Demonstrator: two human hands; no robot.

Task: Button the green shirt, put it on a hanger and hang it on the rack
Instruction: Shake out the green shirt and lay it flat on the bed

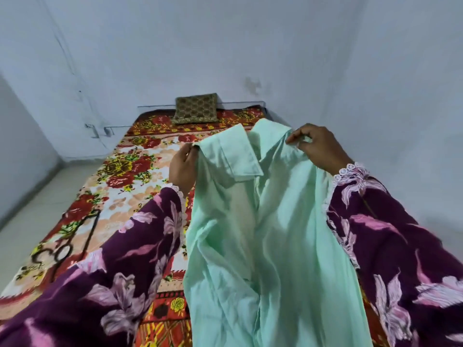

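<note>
A: While held up by the collar, hanging loose down the middle: pale mint-green cotton shirt (270, 234), front parted, no button seen fastened.

B: So barely begun?

A: Looks that way. Buttoning all ahead, then hanger, then rack. No rack anywhere in view.

B: And the grip?

A: Left hand (181, 166) pinching the left collar point, fingers (191, 149) pressed together on the cloth. Right hand (318, 149) pinching the other collar side, fingers closed on a fold.

B: Room to work?

A: Plenty below: red-and-yellow floral bedspread (130, 171) lying flat, broad enough to lay the shirt out. On its near left, a thin black wire shape (75, 241), possibly a hanger; hard to tell. Beside the bed's left edge, pale tiled floor (32, 209). Farther back, a brown patterned cushion (196, 108) against the headboard, then bare bluish wall (225, 46) close on the right.
</note>
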